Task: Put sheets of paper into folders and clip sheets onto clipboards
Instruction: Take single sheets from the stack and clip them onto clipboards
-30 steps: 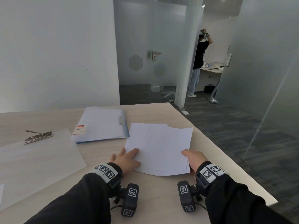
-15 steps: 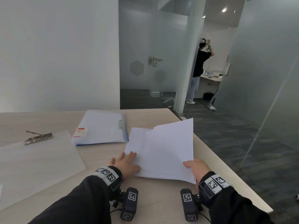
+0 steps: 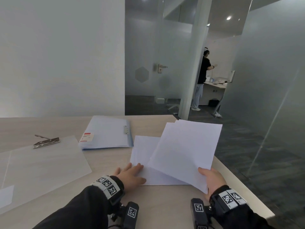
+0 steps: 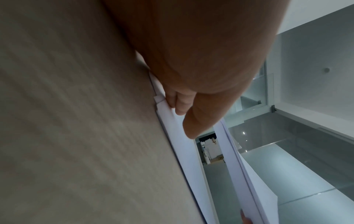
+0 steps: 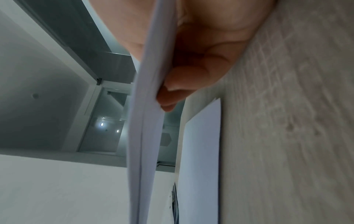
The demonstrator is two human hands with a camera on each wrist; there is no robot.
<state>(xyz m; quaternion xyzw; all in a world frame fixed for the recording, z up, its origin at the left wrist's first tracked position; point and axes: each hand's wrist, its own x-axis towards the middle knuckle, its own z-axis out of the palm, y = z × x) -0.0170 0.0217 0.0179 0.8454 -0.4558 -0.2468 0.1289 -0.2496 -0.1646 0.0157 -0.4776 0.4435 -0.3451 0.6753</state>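
Note:
My right hand (image 3: 210,178) pinches the near corner of a few white sheets (image 3: 186,152), thumb on top, and holds them tilted up off the table. The right wrist view shows the lifted sheets (image 5: 145,121) edge-on with my fingers (image 5: 178,94) curled beneath them. My left hand (image 3: 132,175) lies flat with straight fingers on the sheets left on the table (image 3: 143,154), pressing their near left corner; the left wrist view shows these flat sheets (image 4: 184,144) under my fingers (image 4: 193,124). A pale blue folder (image 3: 107,132) lies shut behind them. A translucent clipboard (image 3: 42,164) with a metal clip (image 3: 46,142) lies at the left.
The light wooden table (image 3: 165,207) ends just right of my right wrist, with dark floor beyond. A white wall and frosted glass partitions stand behind the table. A person (image 3: 202,80) stands far off in another room.
My right hand has lifted the top sheets off the stack and raised their far edge, shifting them to the right. My left hand stays pressed on the remaining sheets.

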